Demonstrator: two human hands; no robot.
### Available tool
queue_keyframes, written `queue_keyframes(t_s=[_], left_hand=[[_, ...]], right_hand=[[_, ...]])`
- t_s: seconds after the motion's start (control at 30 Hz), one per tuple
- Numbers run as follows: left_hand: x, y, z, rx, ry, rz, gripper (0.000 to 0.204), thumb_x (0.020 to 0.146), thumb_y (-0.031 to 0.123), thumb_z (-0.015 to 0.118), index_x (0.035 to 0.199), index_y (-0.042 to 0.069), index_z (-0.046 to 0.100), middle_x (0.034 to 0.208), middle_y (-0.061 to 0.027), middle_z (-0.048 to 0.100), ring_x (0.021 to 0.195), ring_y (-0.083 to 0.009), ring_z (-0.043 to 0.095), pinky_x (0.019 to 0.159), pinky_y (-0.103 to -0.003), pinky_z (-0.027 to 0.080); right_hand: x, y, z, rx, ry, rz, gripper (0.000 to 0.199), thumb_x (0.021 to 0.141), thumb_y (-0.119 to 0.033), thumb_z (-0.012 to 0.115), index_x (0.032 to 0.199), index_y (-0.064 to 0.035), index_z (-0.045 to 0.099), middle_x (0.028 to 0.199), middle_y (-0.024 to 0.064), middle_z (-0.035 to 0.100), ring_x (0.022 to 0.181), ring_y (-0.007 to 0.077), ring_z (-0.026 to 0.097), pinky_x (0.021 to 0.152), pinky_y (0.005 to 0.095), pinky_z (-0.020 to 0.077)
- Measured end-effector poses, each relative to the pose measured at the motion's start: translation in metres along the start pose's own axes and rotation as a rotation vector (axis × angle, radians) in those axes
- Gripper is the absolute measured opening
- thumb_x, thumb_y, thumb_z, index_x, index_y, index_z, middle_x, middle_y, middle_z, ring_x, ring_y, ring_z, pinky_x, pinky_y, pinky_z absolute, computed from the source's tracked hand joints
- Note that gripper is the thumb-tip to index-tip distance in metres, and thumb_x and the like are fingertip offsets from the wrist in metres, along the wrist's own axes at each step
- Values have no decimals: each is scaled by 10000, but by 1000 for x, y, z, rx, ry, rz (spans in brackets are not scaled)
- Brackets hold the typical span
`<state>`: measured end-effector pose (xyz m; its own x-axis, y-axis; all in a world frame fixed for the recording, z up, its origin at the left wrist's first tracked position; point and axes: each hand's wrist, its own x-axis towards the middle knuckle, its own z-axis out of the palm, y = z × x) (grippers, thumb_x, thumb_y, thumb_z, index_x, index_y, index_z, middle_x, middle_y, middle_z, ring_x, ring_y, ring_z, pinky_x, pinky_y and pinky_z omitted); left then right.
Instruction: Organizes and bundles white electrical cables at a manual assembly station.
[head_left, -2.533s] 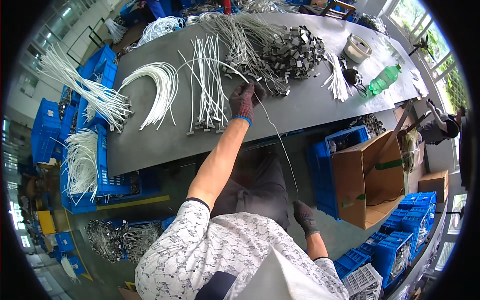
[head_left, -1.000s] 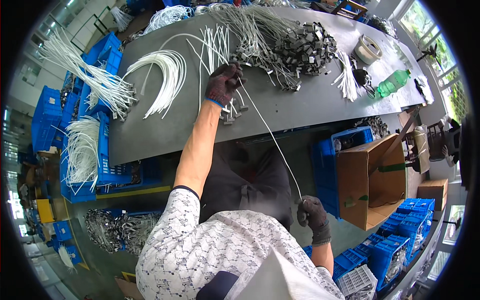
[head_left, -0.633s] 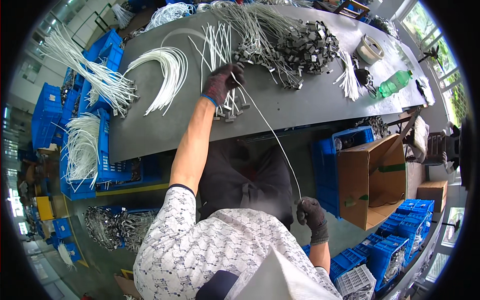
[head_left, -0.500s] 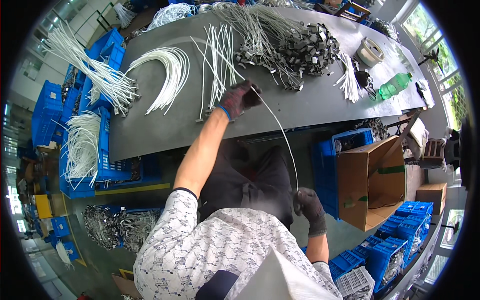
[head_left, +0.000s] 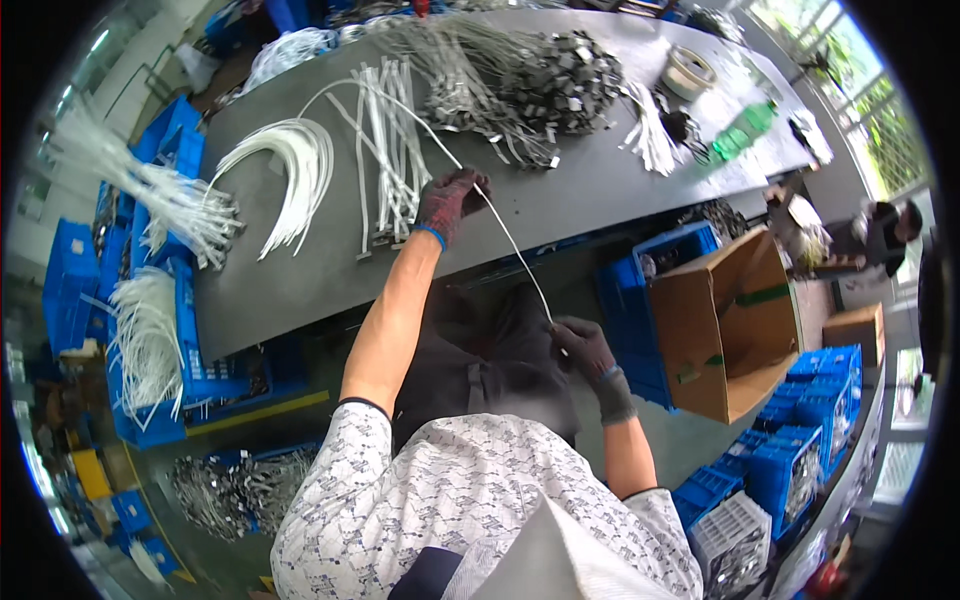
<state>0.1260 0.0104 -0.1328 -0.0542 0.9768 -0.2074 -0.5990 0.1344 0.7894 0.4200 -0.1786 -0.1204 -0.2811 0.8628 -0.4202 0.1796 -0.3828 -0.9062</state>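
Observation:
A thin white cable (head_left: 516,246) runs between my two hands, which wear dark gloves. At the table's front edge my left hand (head_left: 450,205) is closed around it, and the cable continues beyond in an arc to the upper left. Lower and to the right, off the table, my right hand (head_left: 588,352) grips the cable near its lower end; its tip is partly hidden by the fingers. Just beyond my left hand lie several loose, fairly straight white cables (head_left: 375,125). Left of them is a curved bundle of white cables (head_left: 312,165).
A heap of cables with dark grey connectors (head_left: 570,85) covers the table's far middle. A tape roll (head_left: 712,75) and a green bottle (head_left: 745,132) sit at right. Blue crates (head_left: 210,375) with cables stand left. An open cardboard box (head_left: 690,345) is at right; a person (head_left: 885,235) is beyond.
My right hand has come up and inward toward my left hand, shortening the stretch of cable between them. My left hand still grips the cable. The whole view has shifted slightly.

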Motion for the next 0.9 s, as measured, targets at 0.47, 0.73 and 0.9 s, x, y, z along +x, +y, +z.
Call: queue_keyframes(t_s=[0.47, 0.73, 0.9], left_hand=[[-93, -91, 39, 651, -182, 241, 266, 923, 232, 694, 1028, -11, 707, 927, -140, 709, 893, -194, 651, 817, -350, 512], [-45, -14, -20, 1015, -149, 148, 296, 946, 292, 652, 1017, 9, 702, 906, -139, 711, 832, -195, 667, 752, -349, 508], [-15, 48, -107, 1197, 161, 199, 320, 923, 337, 614, 1059, 55, 680, 990, -174, 703, 918, -363, 667, 813, -443, 513]], right_hand=[[132, -4, 35, 70, 269, -415, 608, 1080, -488, 319, 1129, 20, 650, 1091, 129, 702, 1020, 229, 640, 942, 352, 483], [198, -41, 62, 64, 45, -236, 475, 1063, -380, 430, 1304, 10, 554, 1061, 160, 709, 953, 305, 672, 868, 393, 521], [270, -43, -7, -696, 553, -441, 510, 921, -355, 645, 1346, -89, 553, 1061, 236, 687, 1038, 415, 645, 876, 461, 534]])
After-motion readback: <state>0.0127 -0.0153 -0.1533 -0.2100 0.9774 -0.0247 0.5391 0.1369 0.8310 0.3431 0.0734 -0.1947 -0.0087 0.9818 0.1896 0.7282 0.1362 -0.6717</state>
